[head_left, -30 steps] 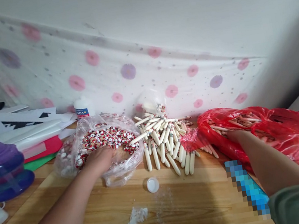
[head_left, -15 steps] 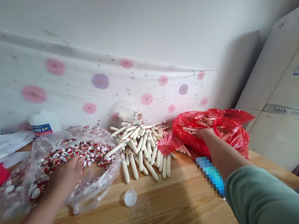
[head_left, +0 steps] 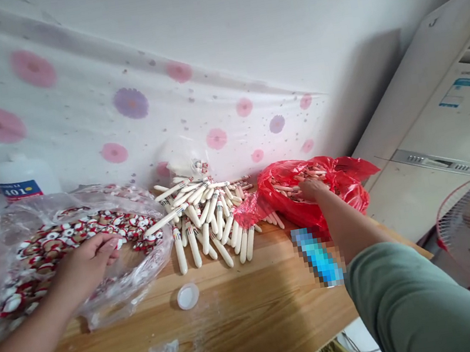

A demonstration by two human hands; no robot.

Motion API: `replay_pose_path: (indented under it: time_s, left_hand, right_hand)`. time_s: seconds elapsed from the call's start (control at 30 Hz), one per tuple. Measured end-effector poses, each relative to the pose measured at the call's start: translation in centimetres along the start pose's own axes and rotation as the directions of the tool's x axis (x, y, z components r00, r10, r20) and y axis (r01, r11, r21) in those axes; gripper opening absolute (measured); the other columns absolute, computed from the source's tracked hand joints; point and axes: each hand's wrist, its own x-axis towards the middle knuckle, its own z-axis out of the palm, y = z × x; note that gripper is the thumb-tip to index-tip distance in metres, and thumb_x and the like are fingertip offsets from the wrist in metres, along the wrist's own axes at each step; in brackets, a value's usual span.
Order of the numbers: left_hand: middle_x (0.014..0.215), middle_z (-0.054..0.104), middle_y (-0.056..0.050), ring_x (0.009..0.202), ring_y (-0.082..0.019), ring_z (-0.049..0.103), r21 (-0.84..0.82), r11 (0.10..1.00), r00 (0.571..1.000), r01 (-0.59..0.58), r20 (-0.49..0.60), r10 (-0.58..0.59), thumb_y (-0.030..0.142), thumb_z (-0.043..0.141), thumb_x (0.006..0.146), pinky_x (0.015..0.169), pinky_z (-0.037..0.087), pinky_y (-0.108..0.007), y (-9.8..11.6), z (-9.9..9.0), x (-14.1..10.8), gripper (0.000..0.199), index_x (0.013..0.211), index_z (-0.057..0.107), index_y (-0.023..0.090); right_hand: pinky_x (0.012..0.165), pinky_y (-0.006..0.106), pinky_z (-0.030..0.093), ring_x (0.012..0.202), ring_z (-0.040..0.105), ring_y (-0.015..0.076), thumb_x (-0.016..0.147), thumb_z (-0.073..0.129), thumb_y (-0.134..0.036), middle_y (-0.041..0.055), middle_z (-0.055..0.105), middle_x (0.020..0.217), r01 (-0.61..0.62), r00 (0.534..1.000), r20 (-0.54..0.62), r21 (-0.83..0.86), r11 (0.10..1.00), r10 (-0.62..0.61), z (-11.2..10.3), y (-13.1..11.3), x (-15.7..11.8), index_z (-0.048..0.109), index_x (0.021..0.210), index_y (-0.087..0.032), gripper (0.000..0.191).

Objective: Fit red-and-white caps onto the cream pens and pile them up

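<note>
Heap of cream sticks (head_left: 206,216), to left your left hand (head_left: 85,262), fingertips together over red-and-white pieces (head_left: 59,236), to right your right hand (head_left: 314,188) in red plastic bag (head_left: 354,196), grip hidden.

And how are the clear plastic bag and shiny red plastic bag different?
The clear bag has no colour; the red bag is bright red. The clear bag holds small red and white pieces; the red bag holds thin pinkish sticks. The left hand is at the clear bag, the right hand at the red bag. Both lie open.
</note>
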Motion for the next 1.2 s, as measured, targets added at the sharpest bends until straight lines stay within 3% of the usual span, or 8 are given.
replay_pose_path:
  time_s: [0.23, 0.27, 0.37, 0.43, 0.53, 0.83, 1.03, 1.2]
  left_hand:
    - [0.079, 0.067, 0.002, 0.077, -0.015, 0.062, -0.352, 0.936, 0.989, 0.002, 0.139, 0.050, 0.041, 0.066, 0.071, 0.072, 0.047, -0.025, 1.4, 0.9, -2.1, 0.037, 0.098, 0.056, 0.018]
    - [0.077, 0.066, 0.000, 0.076, -0.016, 0.063, -0.410, 0.912, 0.986, -0.027, 0.138, 0.092, 0.042, 0.068, 0.069, 0.072, 0.048, -0.026, 1.6, 1.1, -2.4, 0.038, 0.095, 0.055, 0.017]
    - [0.079, 0.068, -0.002, 0.076, -0.017, 0.064, -0.450, 0.891, 0.976, -0.060, 0.163, 0.148, 0.045, 0.069, 0.066, 0.072, 0.050, -0.029, 1.9, 1.6, -2.7, 0.039, 0.091, 0.055, 0.018]
    - [0.079, 0.068, -0.002, 0.074, -0.016, 0.063, -0.441, 0.894, 0.968, -0.082, 0.179, 0.177, 0.044, 0.067, 0.067, 0.071, 0.050, -0.028, 1.9, 1.9, -2.8, 0.037, 0.090, 0.056, 0.018]
    - [0.077, 0.066, 0.000, 0.069, -0.013, 0.059, -0.378, 0.914, 0.961, -0.149, 0.164, 0.225, 0.043, 0.063, 0.072, 0.066, 0.047, -0.025, 1.8, 2.1, -2.9, 0.030, 0.088, 0.058, 0.018]
    - [0.073, 0.063, 0.002, 0.068, -0.014, 0.058, -0.299, 0.940, 0.946, -0.161, 0.224, 0.233, 0.037, 0.064, 0.068, 0.065, 0.044, -0.024, 2.7, 2.8, -3.9, 0.026, 0.086, 0.063, 0.018]
    - [0.075, 0.067, 0.000, 0.072, -0.015, 0.062, -0.255, 0.951, 0.924, -0.173, 0.294, 0.247, 0.036, 0.065, 0.071, 0.069, 0.046, -0.028, 2.1, 3.3, -4.0, 0.023, 0.088, 0.064, 0.020]
    - [0.076, 0.069, -0.001, 0.074, -0.016, 0.063, -0.357, 0.928, 0.903, -0.105, 0.356, 0.239, 0.034, 0.070, 0.066, 0.073, 0.049, -0.030, 2.5, 3.7, -4.6, 0.024, 0.085, 0.064, 0.020]
  right_hand:
    - [0.072, 0.027, 0.047, 0.085, 0.060, 0.0199, 0.097, 0.028, -0.040, 0.0120, 0.065, 0.095, 0.344, 0.923, -0.312, 0.418, 0.841, -0.223, -1.9, -9.9, -6.0, 0.063, 0.097, -0.012, 0.045]
    - [0.064, 0.026, 0.047, 0.074, 0.060, 0.0176, 0.097, 0.027, -0.043, 0.0085, 0.065, 0.083, 0.407, 0.909, -0.306, 0.509, 0.758, -0.282, -1.7, -12.2, -7.9, 0.063, 0.092, -0.014, 0.047]
    - [0.046, 0.023, 0.040, 0.050, 0.051, 0.0123, 0.088, 0.048, -0.044, 0.0010, 0.057, 0.059, 0.436, 0.777, -0.236, 0.871, 0.228, -0.584, -0.9, -18.6, -14.2, 0.061, 0.075, -0.016, 0.034]
    - [0.044, 0.021, 0.036, 0.045, 0.046, 0.0096, 0.084, 0.056, -0.038, -0.0023, 0.053, 0.053, 0.401, 0.682, -0.229, 0.911, 0.093, -0.695, -0.2, -21.9, -17.5, 0.059, 0.070, -0.016, 0.025]
    - [0.048, 0.020, 0.035, 0.049, 0.044, 0.0084, 0.082, 0.059, -0.032, -0.0033, 0.050, 0.053, 0.472, 0.615, -0.250, 0.877, 0.095, -0.748, 1.1, -24.5, -19.5, 0.055, 0.063, -0.016, 0.025]
    - [0.054, 0.022, 0.035, 0.056, 0.045, 0.0093, 0.084, 0.055, -0.034, -0.0008, 0.055, 0.061, 0.580, 0.568, -0.309, 0.808, 0.105, -0.763, 1.6, -24.8, -19.9, 0.058, 0.066, -0.016, 0.026]
    - [0.050, 0.022, 0.033, 0.051, 0.043, 0.0087, 0.082, 0.057, -0.034, -0.0018, 0.051, 0.055, 0.533, 0.614, -0.307, 0.841, 0.094, -0.727, 1.8, -25.0, -19.9, 0.055, 0.060, -0.016, 0.028]
    - [0.038, 0.021, 0.032, 0.038, 0.043, 0.0087, 0.079, 0.059, -0.041, -0.0032, 0.051, 0.045, 0.096, 0.868, -0.203, 0.964, -0.249, -0.453, 1.5, -24.2, -19.2, 0.055, 0.064, -0.017, 0.028]
